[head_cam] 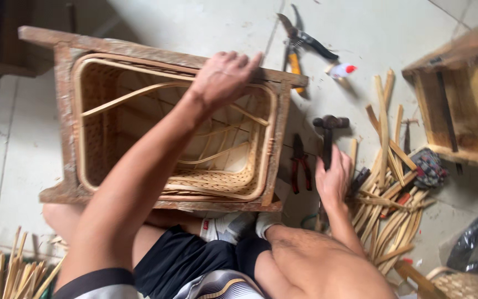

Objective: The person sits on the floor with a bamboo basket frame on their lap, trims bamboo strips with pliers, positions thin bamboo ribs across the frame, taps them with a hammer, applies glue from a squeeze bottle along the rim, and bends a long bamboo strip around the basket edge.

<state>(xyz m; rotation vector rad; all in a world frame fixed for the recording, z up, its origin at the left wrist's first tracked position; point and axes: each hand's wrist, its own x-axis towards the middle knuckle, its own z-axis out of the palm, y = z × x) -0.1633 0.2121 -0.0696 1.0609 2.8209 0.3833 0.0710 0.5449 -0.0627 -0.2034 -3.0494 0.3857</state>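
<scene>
The person sits low on the pale tiled floor with a woven bamboo basket [217, 160] set inside a rough wooden frame [65, 116], the frame hugging the weave on all sides, apparently as a form that keeps it square. The left hand [222, 77] lies flat on the far edge of the frame, fingers spread and gripping nothing, pressing down as if to steady it. The right hand [332, 180] is down on the floor beside the frame, wrapped around the handle of a hammer [329, 130] whose dark head points away from the knees. Red-handled pliers [300, 166] lie just beside it, garden shears [300, 39] farther off, and a heap of split bamboo strips [385, 166] fans out to the right, all within easy reach. A second wooden frame [460, 105] is cut off by the picture's edge, and the basket's near wall hides behind the forearm.
</scene>
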